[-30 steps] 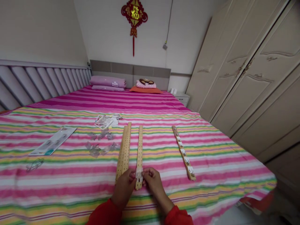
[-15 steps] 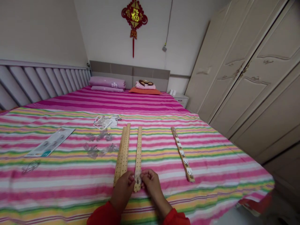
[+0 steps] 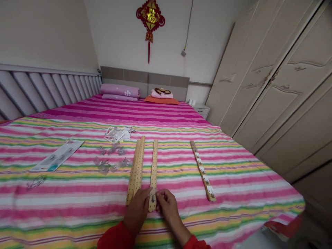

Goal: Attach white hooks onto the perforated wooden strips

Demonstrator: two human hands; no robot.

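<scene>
A clear adhesive hook (image 3: 153, 198) with a small metal part lies over the near end of a narrow wooden strip with rows of holes (image 3: 154, 162). My left hand (image 3: 137, 206) is closed, its thumb and fingertips pinching the hook's left edge. From the right, my right hand (image 3: 167, 206) pinches at the opposite edge, fingers curled. My fingers hide part of the hook and the strip's sides. Two more perforated strips (image 3: 137, 166) lie together just left, partly behind my left hand. A strip with several white-backed hooks (image 3: 201, 169) lies apart to the right.
Loose clear hooks (image 3: 114, 166) are scattered left of the strips, with packets (image 3: 115, 134) beyond them. Farther left lie a hook package (image 3: 58, 156) and a tangle of thin wire-like loops (image 3: 36, 181). All rest on a striped bedspread (image 3: 85, 214); a wardrobe (image 3: 280, 86) stands right.
My left fingers have shifted slightly up along the clear hook, the index finger now reaching its upper edge. My right hand stays nearly in place. The view has moved a little.
</scene>
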